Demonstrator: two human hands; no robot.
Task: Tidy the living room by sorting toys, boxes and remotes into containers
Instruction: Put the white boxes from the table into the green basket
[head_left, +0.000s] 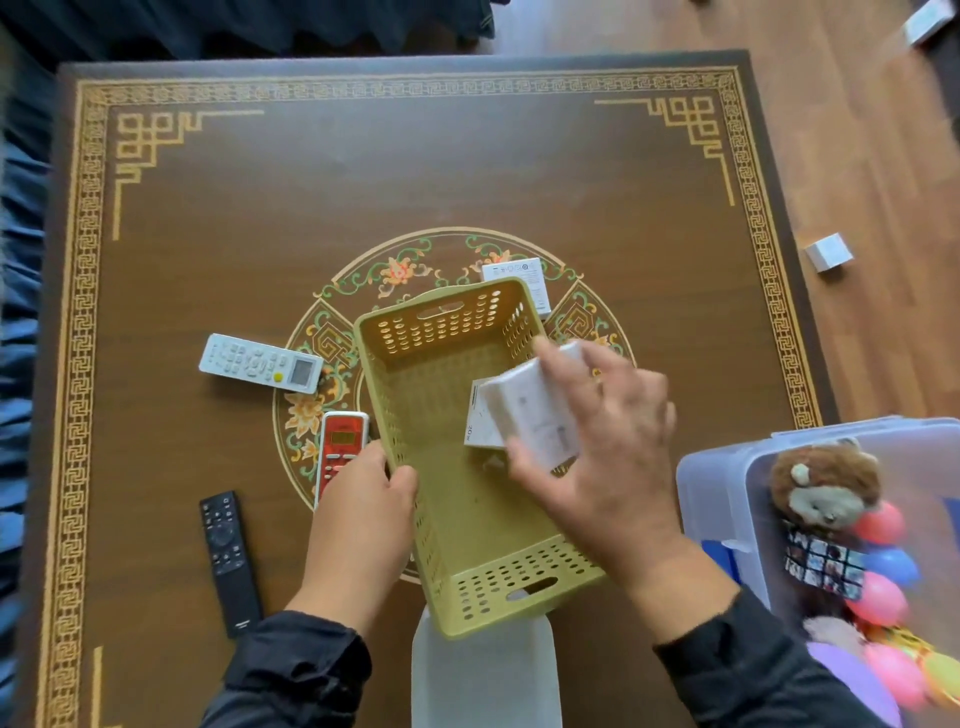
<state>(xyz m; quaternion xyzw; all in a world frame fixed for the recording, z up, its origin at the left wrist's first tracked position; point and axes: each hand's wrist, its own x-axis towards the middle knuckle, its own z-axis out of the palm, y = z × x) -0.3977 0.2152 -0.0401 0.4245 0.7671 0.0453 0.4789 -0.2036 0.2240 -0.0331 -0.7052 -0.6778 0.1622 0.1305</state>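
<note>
A green perforated basket (441, 364) stands in the middle of the brown table. My left hand (363, 514) grips its left rim. Over the basket's right side, my right hand (608, 447) holds a white box (535, 410). Another white box (480, 421) lies inside the basket beneath it. A third white box (514, 273) sits on the table just behind the basket. Left of the basket lie a white remote (260, 362), a red remote (340, 447) and a black remote (230, 561).
A clear plastic tub (711, 499) at the right holds a plush lion (826, 483) and coloured balls (878, 597). A white container (483, 675) stands at the near edge under the basket. Two small white boxes (828, 252) lie on the wooden floor to the right.
</note>
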